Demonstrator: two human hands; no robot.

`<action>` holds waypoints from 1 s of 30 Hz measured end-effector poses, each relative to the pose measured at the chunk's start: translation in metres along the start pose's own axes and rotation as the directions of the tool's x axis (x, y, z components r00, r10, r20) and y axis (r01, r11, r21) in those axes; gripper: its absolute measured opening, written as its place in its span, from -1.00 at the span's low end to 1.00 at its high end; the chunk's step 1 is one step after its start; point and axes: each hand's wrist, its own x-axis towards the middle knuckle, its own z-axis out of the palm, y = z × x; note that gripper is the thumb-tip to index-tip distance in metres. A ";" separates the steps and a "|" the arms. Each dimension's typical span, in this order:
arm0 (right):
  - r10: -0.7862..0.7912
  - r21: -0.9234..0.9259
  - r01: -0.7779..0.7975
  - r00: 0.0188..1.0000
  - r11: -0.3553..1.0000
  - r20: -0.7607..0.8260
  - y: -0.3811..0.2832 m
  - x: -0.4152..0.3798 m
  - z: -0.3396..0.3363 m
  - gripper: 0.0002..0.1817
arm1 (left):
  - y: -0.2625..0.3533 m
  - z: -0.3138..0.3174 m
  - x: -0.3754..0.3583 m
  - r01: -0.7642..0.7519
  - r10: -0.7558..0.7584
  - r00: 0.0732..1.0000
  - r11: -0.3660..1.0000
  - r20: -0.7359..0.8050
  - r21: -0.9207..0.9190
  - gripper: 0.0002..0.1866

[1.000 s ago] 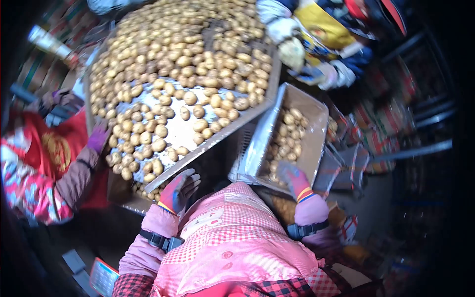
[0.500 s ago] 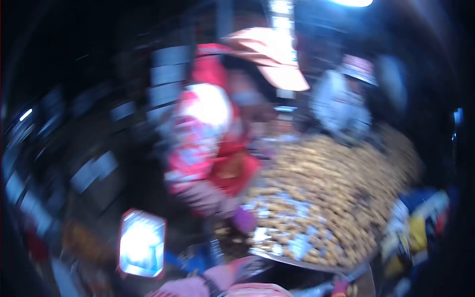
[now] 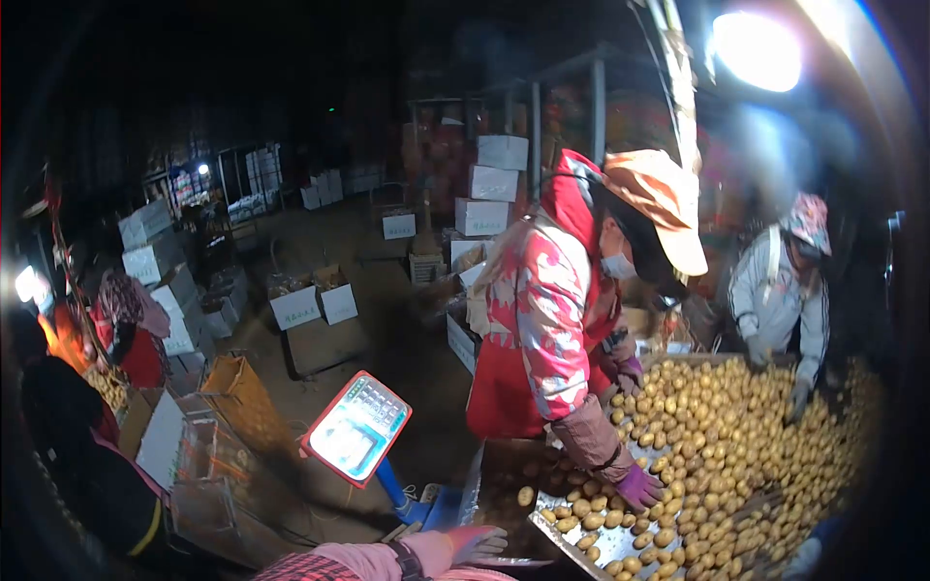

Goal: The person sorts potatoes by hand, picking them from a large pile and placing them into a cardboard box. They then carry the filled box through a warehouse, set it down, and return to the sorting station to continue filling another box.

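Observation:
My left hand [image 3: 478, 544], in a greyish glove with a pink sleeve and a dark wristband, is at the bottom centre. Its fingers stretch out flat along the near edge of an open box [image 3: 509, 465], and I see nothing held in it. My right hand is out of view. Beside the box, a table heaped with small potatoes [image 3: 717, 455] slopes down to a pale metal chute [image 3: 612, 544]. A co-worker in a red and white patterned jacket [image 3: 557, 300] leans over it, a purple-gloved hand [image 3: 639, 487] among the potatoes.
A scale display [image 3: 358, 426] stands on a blue post left of the box. Filled cartons [image 3: 295, 308] and stacked white boxes [image 3: 487, 184] stand behind. Another co-worker [image 3: 785, 290] reaches into the heap, and a blurred sleeve shows at lower right. More people are at far left.
The view has swung left and sharpened, so the scene sits further right. The pink hand at the lower right has left view. The red-jacketed co-worker's gloved hand now reaches onto the potatoes.

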 end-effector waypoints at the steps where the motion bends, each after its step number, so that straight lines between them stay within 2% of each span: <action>1: -0.015 0.063 0.014 1.000 0.998 0.014 -0.002 -0.002 0.003 -0.27 | -0.008 -0.009 0.004 -0.068 0.068 0.998 0.997 0.008 0.040 -0.46; 2: -0.008 0.125 0.003 0.999 0.992 0.035 -0.002 -0.010 0.005 -0.19 | -0.018 -0.017 0.006 -0.113 0.111 0.993 0.990 0.025 0.085 -0.48; 3: -0.011 0.202 0.034 0.994 0.979 -0.112 -0.011 -0.016 -0.002 -0.28 | -0.015 -0.006 -0.016 -0.325 0.294 0.946 0.845 0.137 0.425 -0.57; 4: 0.037 0.257 0.028 0.969 0.966 -0.245 -0.012 -0.023 0.000 -0.35 | -0.017 0.011 -0.033 -0.256 0.257 0.966 0.966 -0.034 0.031 -0.60; 5: 0.029 0.176 0.016 0.968 0.984 -0.249 0.008 -0.021 0.032 -0.35 | -0.013 0.030 -0.045 -0.249 0.249 0.965 0.968 -0.084 0.005 -0.65; 6: 0.079 0.292 -0.051 0.993 0.955 -0.085 -0.016 -0.033 -0.010 -0.40 | -0.027 -0.005 -0.019 -0.265 0.287 0.956 0.934 -0.059 0.240 -0.67; 7: 0.089 0.221 -0.029 0.959 0.975 -0.269 -0.016 -0.036 0.007 -0.45 | -0.007 0.038 -0.037 -0.123 0.093 0.987 0.963 -0.132 -0.240 -0.64; 8: 0.118 0.265 -0.086 0.987 0.960 -0.108 -0.021 -0.036 -0.014 -0.46 | -0.015 0.021 -0.021 -0.131 0.119 0.982 0.988 -0.143 -0.078 -0.60; 9: 0.069 0.171 -0.025 0.964 0.985 -0.255 -0.004 -0.033 0.017 -0.44 | -0.016 0.023 -0.017 -0.037 0.031 0.986 0.999 -0.166 -0.030 -0.57; 10: 0.055 0.212 -0.024 0.989 0.977 -0.139 -0.018 -0.032 -0.021 -0.45 | -0.005 0.031 -0.005 0.008 -0.002 0.984 0.999 -0.179 0.032 -0.55; 12: -0.014 0.228 0.044 0.991 0.973 -0.133 -0.022 -0.035 -0.032 -0.49 | 0.003 0.039 0.006 -0.023 0.030 0.997 0.996 -0.072 0.092 -0.48; 14: 0.041 0.218 -0.038 0.999 0.975 -0.006 -0.031 -0.036 -0.046 -0.52 | 0.013 0.043 0.023 -0.030 0.033 0.999 0.995 -0.033 0.094 -0.46; 15: 0.046 0.193 -0.033 0.997 0.981 -0.062 -0.023 -0.036 -0.028 -0.51 | 0.020 0.042 0.029 -0.020 0.020 1.000 0.997 0.000 0.069 -0.47; 16: -0.038 0.117 0.074 0.958 0.990 -0.284 -0.025 -0.038 -0.023 -0.62 | 0.026 0.043 0.037 -0.019 0.018 0.999 0.999 0.036 0.040 -0.48; 18: 0.016 0.090 0.008 0.964 0.996 -0.264 -0.026 -0.034 -0.016 -0.60 | 0.042 0.043 0.047 0.010 -0.014 0.996 0.999 0.088 0.044 -0.50; 19: 0.020 0.074 -0.001 0.966 0.997 -0.259 -0.027 -0.035 -0.015 -0.60 | 0.045 0.041 0.051 -0.023 0.012 0.992 0.996 0.125 0.085 -0.51; 21: 0.080 0.139 -0.059 0.986 0.989 -0.148 -0.030 -0.031 -0.018 -0.60 | 0.051 0.031 0.057 0.012 -0.025 0.990 0.996 0.140 0.094 -0.51; 24: 0.120 0.094 -0.109 0.985 0.990 -0.127 -0.040 -0.030 -0.024 -0.61 | 0.063 0.029 0.063 0.091 -0.106 0.984 0.990 0.140 0.108 -0.52; 27: 0.139 0.068 -0.135 0.989 0.988 -0.047 -0.036 -0.026 -0.020 -0.57 | 0.067 0.034 0.069 0.088 -0.106 0.970 0.992 0.221 0.090 -0.51; 30: 0.241 0.038 -0.241 0.970 0.970 0.028 -0.039 -0.028 -0.017 -0.52 | 0.065 0.034 0.076 0.174 -0.201 0.933 0.978 0.298 0.116 -0.51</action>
